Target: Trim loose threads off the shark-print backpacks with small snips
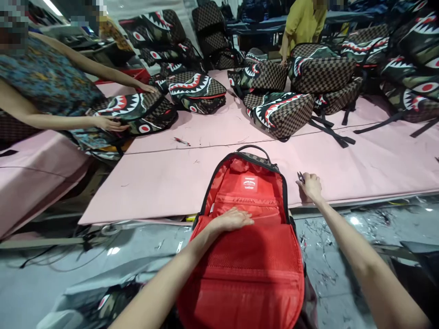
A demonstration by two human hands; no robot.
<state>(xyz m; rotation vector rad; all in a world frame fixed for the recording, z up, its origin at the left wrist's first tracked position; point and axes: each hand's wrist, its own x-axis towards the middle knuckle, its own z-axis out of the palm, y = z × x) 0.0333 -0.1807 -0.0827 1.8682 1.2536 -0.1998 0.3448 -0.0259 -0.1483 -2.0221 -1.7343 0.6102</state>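
An unzipped backpack (247, 292) lies opened out before me, its red lining showing and its front panel folded down over the table's near edge. A white label (249, 183) is on the lining near the top, below the carry handle (255, 148). My left hand (235, 219) rests on the red lining around the pocket edge, fingers stretched out, holding nothing. To the right of the backpack, my right hand (311, 186) is closed around small dark thread snips (301, 177), whose blades point up and left just over the pink table.
The pink table (164, 183) bears several checkered shark-face backpacks (279, 114) and a red pen (181, 141). At the left, a co-worker's hands (111, 123) touch another backpack (137, 112). A person in yellow (305, 23) stands behind. Thread scraps litter the grey floor (329, 256).
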